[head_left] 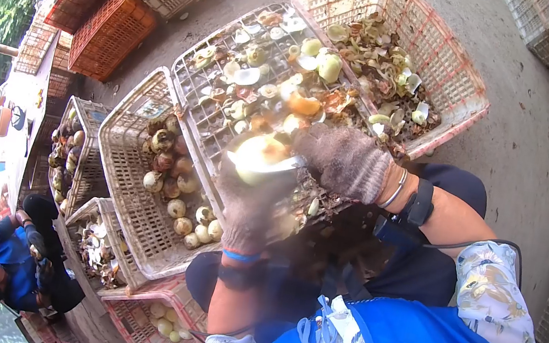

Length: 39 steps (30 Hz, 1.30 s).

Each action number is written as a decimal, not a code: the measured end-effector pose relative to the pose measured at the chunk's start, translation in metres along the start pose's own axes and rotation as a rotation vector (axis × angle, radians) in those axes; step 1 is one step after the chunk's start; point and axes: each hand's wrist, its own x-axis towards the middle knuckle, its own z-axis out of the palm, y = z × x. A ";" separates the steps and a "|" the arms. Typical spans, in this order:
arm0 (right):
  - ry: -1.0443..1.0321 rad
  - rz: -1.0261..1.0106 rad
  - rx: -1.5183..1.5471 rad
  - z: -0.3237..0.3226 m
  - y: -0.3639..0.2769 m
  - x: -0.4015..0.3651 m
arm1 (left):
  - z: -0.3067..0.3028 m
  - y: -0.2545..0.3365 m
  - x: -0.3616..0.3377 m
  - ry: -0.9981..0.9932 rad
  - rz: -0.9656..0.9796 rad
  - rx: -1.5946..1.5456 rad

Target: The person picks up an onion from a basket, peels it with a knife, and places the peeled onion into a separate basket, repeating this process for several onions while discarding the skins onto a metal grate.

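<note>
My left hand (251, 204), in a brownish knit glove and smeared by motion, is closed around a pale onion (261, 154). In my right hand (349, 160), also gloved, is a small knife (288, 165) whose bright blade lies against the onion's near side. Both hands are over an upturned plastic crate (189, 97) with a grid top, strewn with onion skins, cut ends and pieces. A peeled greenish onion (329, 67) sits farther back on that grid. The knife's handle is hidden by my right glove.
To the left stands a crate of unpeeled onions (153, 181). Behind the grid is a crate of peelings (392, 61). A red-rimmed crate of peeled onions (166, 319) is near my left knee. Another person (22, 268) sits at far left, beside more crates (113, 31).
</note>
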 end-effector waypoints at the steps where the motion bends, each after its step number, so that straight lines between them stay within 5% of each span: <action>1: -0.008 0.005 0.009 0.004 0.004 0.000 | -0.001 -0.001 -0.002 -0.004 -0.022 -0.038; 5: 0.040 -0.047 -0.045 0.016 0.012 -0.004 | -0.005 -0.008 -0.003 0.000 -0.040 -0.036; 8: 0.044 0.227 -0.048 0.010 0.042 -0.002 | -0.008 -0.010 -0.008 -0.003 0.066 0.151; 10: 0.195 0.365 -0.053 0.004 0.062 -0.003 | -0.011 -0.013 -0.010 -0.010 0.070 -0.207; 11: 0.240 0.403 -0.006 0.005 0.065 -0.003 | -0.028 -0.035 0.000 -0.006 0.398 0.253; 12: 0.287 0.452 0.050 0.008 0.063 -0.003 | -0.023 -0.027 -0.003 0.007 0.279 0.145; 14: 0.258 0.510 0.107 -0.001 0.032 0.002 | -0.037 -0.038 0.001 -0.057 0.344 0.506; 15: 0.213 0.516 0.421 0.000 0.019 0.003 | -0.032 -0.032 0.003 -0.065 0.349 0.510; 16: 0.161 0.512 0.734 0.001 0.009 0.004 | -0.023 -0.022 0.003 -0.081 0.152 -0.271; 17: 0.143 0.524 0.624 0.002 0.003 0.004 | -0.018 -0.017 0.003 -0.083 -0.071 -1.048; 22: -0.053 0.526 0.396 -0.015 -0.017 0.008 | -0.029 -0.026 0.011 -0.135 -0.052 -1.103; 25: 0.117 0.406 0.688 -0.008 -0.022 0.008 | -0.030 -0.030 0.011 -0.153 -0.061 -1.080; 28: 0.023 0.474 0.904 -0.025 -0.030 0.014 | -0.023 -0.031 0.010 -0.217 -0.048 -0.928; 29: 0.060 0.474 1.114 -0.024 -0.032 0.014 | -0.019 -0.027 0.008 -0.199 -0.037 -0.750; 34: 0.047 0.609 1.141 -0.016 -0.023 0.009 | 0.001 0.004 -0.007 -0.079 0.018 0.141; 36: 0.098 0.346 1.062 -0.005 -0.018 0.008 | -0.003 -0.012 -0.007 -0.051 -0.032 0.045; 38: 0.042 0.347 1.136 -0.008 -0.023 0.003 | -0.012 -0.031 -0.003 -0.146 -0.224 -0.898; 39: -0.094 0.244 1.196 -0.013 -0.024 0.002 | -0.013 -0.032 0.001 -0.146 -0.216 -0.892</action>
